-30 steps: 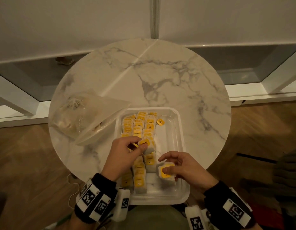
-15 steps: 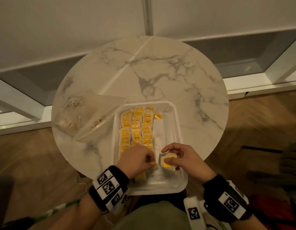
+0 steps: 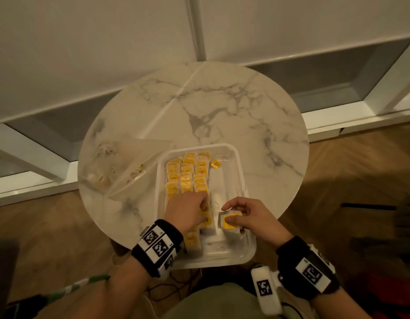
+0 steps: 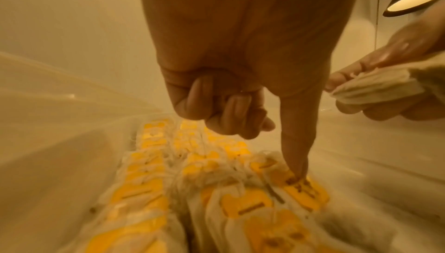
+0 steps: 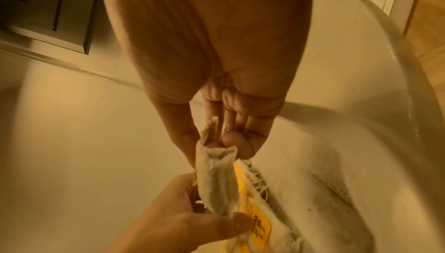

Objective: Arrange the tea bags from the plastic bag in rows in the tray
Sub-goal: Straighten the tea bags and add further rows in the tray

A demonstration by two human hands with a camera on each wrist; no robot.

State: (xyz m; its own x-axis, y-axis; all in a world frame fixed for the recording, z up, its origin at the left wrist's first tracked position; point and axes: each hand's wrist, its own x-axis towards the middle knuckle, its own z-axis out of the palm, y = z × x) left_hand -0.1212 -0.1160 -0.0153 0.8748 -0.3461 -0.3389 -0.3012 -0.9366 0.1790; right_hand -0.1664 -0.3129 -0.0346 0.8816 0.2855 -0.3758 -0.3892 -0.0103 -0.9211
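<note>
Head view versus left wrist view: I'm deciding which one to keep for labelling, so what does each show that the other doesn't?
Only the head view shows the whole layout: the round marble table, the plastic bag left of the tray, a loose yellow tag, and both wristbands.

Only the left wrist view shows the left hand in detail: one straight finger presses a yellow tag in the right-hand row while the others curl in.

Both show the rows of tea bags and the right hand holding a small stack of tea bags.

2 hands (image 3: 187, 209), 1 tray (image 3: 242, 178), 1 plastic bag (image 3: 121, 166)
</note>
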